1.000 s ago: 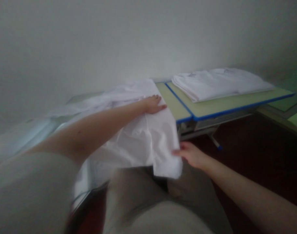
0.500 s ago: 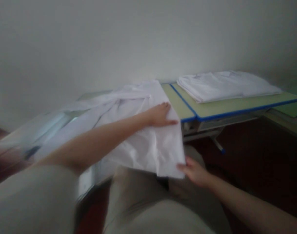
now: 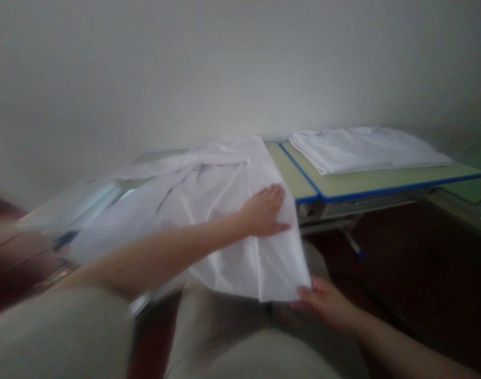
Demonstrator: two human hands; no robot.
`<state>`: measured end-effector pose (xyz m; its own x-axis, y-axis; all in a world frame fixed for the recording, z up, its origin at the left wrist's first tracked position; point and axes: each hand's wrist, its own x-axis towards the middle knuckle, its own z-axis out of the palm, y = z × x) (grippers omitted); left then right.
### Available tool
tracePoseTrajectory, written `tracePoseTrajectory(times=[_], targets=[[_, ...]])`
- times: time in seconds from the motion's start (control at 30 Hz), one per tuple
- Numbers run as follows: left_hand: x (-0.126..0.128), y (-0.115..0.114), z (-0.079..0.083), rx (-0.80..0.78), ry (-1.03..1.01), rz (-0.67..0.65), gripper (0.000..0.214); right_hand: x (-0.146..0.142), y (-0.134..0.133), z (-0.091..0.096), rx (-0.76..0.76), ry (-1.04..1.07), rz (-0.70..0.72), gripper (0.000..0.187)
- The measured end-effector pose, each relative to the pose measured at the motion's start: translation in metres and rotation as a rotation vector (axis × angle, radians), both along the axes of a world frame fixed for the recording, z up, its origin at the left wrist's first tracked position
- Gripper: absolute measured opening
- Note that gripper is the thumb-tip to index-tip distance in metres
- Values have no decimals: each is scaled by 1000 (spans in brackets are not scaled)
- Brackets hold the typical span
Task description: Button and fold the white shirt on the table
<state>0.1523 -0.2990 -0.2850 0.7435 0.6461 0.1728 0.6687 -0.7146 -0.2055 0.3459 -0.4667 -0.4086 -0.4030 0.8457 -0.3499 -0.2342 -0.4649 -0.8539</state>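
Note:
A white garment [image 3: 224, 195], its exact kind unclear, is spread over the near table and hangs past the front edge toward my lap. My left hand [image 3: 265, 210] lies flat on the cloth near its right edge, fingers stretched out. At the lower right corner of the fabric, my right hand [image 3: 323, 300] pinches the hem between thumb and fingers. A sleeve-like strip runs across the upper part of the garment. Blur hides the finer details of the cloth.
To the right, a folded stack of white cloth [image 3: 370, 150] rests on a green tabletop [image 3: 402, 181] with blue edging. A pale wall [image 3: 240, 63] rises behind the tables. Something dark, too blurred to name, lies by the garment's left end, where cords also show.
My left hand has slid down the cloth toward me. My right hand, still pinching the corner, has moved slightly down and right, and the right edge now slants outward.

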Motion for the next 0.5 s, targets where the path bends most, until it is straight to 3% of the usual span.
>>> tracePoseTrajectory(times=[0.2,0.3,0.4,0.47,0.5], targets=[[-13,-2,14,-102,-20,10,97,8,-9,-9,-130,-78,43,49],[-46,19,34,-206,-1,67,95,22,-7,-3,-200,-253,229,44],[-110,64,63,-253,31,291,81,33,21,34,-267,-526,621,35],[-168,99,84,-217,76,508,66,27,59,79,-232,-539,810,35],[-200,115,95,-199,114,626,58,19,83,105,-160,-489,816,37]])
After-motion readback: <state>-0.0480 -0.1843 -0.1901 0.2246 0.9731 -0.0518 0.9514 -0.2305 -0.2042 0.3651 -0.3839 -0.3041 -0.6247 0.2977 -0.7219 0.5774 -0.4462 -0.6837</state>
